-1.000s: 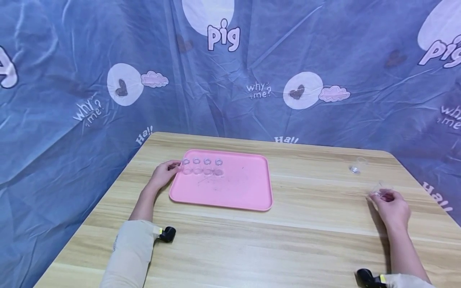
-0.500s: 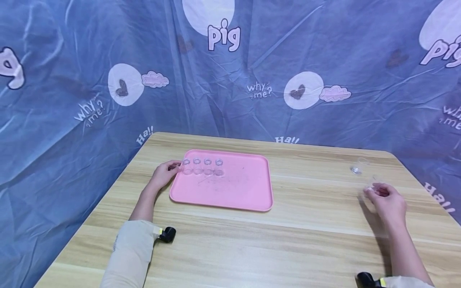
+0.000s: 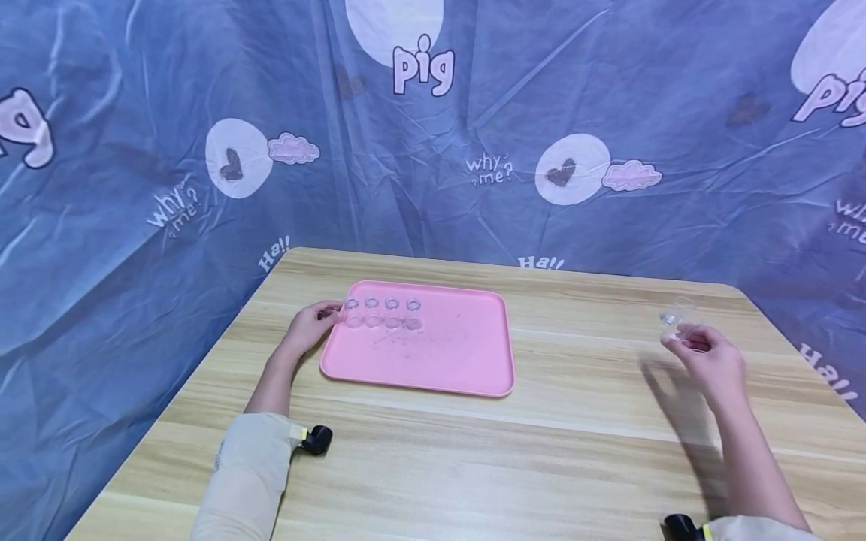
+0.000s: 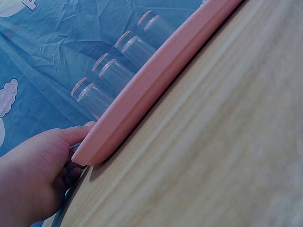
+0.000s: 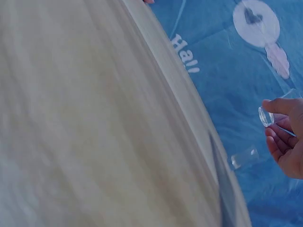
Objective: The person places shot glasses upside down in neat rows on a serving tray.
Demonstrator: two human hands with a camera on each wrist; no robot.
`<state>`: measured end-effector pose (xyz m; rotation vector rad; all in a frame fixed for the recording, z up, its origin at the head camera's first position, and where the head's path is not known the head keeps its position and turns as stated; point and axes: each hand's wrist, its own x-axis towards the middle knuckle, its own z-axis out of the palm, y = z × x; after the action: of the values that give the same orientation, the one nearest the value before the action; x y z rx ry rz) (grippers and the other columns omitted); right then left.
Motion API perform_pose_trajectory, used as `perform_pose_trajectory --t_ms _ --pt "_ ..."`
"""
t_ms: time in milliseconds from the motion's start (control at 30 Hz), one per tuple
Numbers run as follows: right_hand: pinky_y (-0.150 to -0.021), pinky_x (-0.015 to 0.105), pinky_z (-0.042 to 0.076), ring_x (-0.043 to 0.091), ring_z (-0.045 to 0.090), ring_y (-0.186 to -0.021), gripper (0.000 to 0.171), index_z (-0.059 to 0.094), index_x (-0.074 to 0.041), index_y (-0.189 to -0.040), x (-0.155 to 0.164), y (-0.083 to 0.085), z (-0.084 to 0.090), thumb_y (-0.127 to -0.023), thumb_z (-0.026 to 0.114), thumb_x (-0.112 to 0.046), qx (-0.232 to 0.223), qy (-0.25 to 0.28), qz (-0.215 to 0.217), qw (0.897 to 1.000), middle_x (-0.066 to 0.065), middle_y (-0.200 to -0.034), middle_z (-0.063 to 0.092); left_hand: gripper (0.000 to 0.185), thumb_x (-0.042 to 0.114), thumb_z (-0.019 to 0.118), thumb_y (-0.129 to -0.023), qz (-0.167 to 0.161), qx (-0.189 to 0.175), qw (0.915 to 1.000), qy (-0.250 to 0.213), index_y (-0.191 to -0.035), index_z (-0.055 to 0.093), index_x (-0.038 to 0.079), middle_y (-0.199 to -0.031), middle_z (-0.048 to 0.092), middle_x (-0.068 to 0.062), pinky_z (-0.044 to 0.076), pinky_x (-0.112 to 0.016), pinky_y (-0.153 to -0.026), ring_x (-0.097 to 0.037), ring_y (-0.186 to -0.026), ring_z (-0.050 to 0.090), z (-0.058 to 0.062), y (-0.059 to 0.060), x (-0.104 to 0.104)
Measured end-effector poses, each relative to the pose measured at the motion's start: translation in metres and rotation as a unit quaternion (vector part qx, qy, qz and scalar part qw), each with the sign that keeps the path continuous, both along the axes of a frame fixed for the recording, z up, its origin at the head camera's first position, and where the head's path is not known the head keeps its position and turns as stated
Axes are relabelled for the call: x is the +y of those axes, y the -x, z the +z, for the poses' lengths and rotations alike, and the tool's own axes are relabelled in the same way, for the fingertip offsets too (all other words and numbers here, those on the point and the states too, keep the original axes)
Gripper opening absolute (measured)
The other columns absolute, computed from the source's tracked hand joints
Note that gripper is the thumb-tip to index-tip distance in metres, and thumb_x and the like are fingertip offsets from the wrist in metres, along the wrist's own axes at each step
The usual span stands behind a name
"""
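My left hand (image 3: 313, 324) grips the left edge of the pink tray (image 3: 453, 346); in the left wrist view, its thumb lies on the rim and its fingers curl below. Several small clear glasses stand in a row in the tray's back left part, one glass (image 4: 116, 73) showing there in side view. At the right, my right hand (image 3: 713, 364) holds another clear glass (image 5: 266, 117) between thumb and fingers, raised over the table. Part of this glass is hidden by the hand. Beyond it, one more clear glass (image 5: 245, 157) stands on the table.
The light wooden table (image 3: 473, 466) fills the foreground. A blue printed cloth (image 3: 433, 203) hangs behind its back and left edges. A black wrist camera (image 3: 316, 440) sits on the left sleeve, another (image 3: 682, 528) on the right.
My right hand has risen off the table and moved left and away from me with the glass. My left hand and the tray have stayed in place.
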<state>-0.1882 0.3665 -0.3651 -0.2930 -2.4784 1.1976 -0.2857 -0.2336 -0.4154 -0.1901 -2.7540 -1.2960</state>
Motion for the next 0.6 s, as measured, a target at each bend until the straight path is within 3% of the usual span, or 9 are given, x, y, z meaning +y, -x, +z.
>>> perform_pose_trajectory --t_ms 267,600 --pt "-0.06 0.006 0.04 -0.011 0.048 -0.072 0.032 0.057 -0.003 -0.101 -0.026 0.005 0.013 -0.083 0.069 -0.026 0.018 -0.024 0.047 0.998 -0.024 -0.077 0.052 0.034 0.013 0.053 -0.092 0.002 0.0 1.0 -0.005 -0.122 0.055 -0.004 -0.103 0.059 -0.022 0.039 -0.045 -0.09 -0.034 -0.097 0.053 0.0 -0.001 0.0" --pt "-0.061 0.007 0.042 -0.012 0.051 -0.071 0.04 0.056 0.008 -0.108 -0.053 0.014 0.02 -0.083 0.069 -0.02 0.036 -0.027 0.09 0.995 -0.021 -0.078 0.054 0.034 0.013 0.052 -0.093 0.002 -0.008 0.9999 -0.012 -0.123 0.054 -0.003 -0.105 0.058 -0.022 0.039 -0.045 -0.091 -0.034 -0.099 0.052 0.002 -0.001 0.0"
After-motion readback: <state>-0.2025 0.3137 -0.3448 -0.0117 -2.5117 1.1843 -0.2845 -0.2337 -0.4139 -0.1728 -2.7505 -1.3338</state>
